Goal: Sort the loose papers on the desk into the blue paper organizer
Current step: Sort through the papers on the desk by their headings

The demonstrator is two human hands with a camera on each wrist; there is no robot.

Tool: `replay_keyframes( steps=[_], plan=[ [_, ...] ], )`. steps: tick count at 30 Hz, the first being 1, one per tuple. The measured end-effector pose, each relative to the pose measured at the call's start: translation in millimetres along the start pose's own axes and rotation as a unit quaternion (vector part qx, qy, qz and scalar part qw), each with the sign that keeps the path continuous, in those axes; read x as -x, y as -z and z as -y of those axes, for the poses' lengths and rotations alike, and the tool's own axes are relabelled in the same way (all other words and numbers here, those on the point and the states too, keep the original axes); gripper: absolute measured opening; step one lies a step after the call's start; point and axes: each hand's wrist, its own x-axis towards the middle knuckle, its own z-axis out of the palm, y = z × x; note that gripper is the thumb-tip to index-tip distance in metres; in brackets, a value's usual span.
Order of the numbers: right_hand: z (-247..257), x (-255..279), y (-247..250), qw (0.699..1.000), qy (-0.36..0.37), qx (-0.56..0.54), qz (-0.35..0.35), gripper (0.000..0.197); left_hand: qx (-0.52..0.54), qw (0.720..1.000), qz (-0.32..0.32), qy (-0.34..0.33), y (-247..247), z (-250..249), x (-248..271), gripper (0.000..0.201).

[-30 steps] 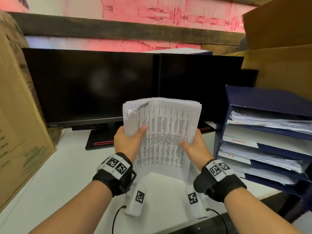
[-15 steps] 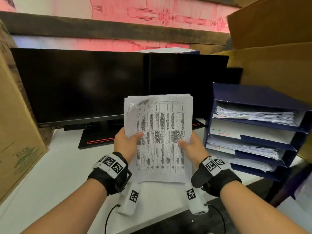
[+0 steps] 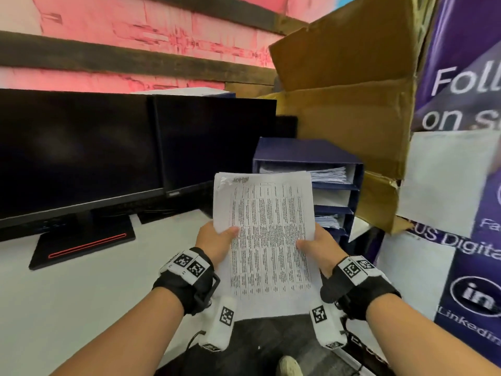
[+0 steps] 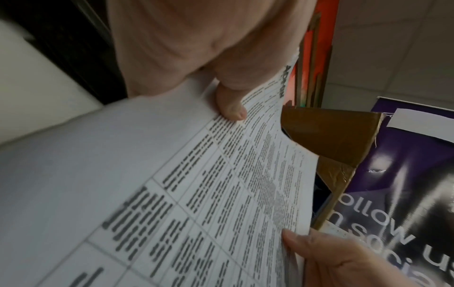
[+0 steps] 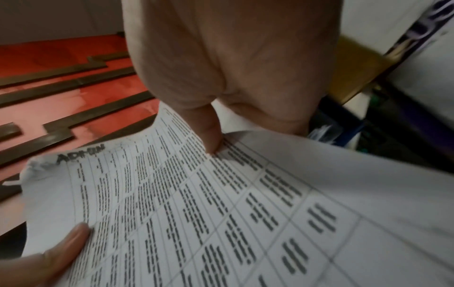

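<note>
1. While two black monitors (image 3: 108,147) fill the frame's left, the dark blue tiered paper organizer (image 3: 306,153) stands centre-right, paper in its shelves.
2. The white printed table sheets (image 3: 268,240) sit upright at centre, overlapping the organizer's front.
3. The left hand (image 3: 214,242) and right hand (image 3: 317,248) pinch the sheets' side edges, thumbs on the printed face.

At right of centre, the blue paper organizer (image 3: 349,183) shows open slot fronts partly filled with sheets, its left half screened by the held papers (image 3: 267,234). A cardboard box (image 3: 352,109) crowds its upper right; monitors (image 3: 108,147) wall the left, with bare desk (image 3: 81,294) below them.
</note>
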Motion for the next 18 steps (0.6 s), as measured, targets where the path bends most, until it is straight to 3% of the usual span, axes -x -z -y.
replay_keyframes(
  steps=[6,9,10,15,18],
  plan=[
    [-24.9,10.8,56.1,0.996,-0.079,0.039,-0.03,0.019,-0.031,0.993,0.068,0.088,-64.5,3.3,-4.6,0.05],
    [-47.2,-11.8,83.7,0.992,-0.11,0.038,-0.051,0.058,-0.054,0.99,0.078,0.1,-85.3,-4.3,-15.0,0.056],
    [-50.6,-18.6,90.8,0.991,-0.118,0.045,-0.05,0.062,-0.069,0.989,0.082,0.099,-89.9,-9.6,-18.3,0.055],
    [-14.1,-5.7,96.7,0.983,-0.127,0.097,-0.091,0.043,-0.198,0.971,0.103,0.085,-97.8,-29.8,-29.3,0.044],
    [9.3,9.8,94.1,0.976,-0.133,0.151,-0.077,0.04,-0.245,0.958,0.116,0.089,-100.1,-35.1,-37.0,0.042]
  ],
)
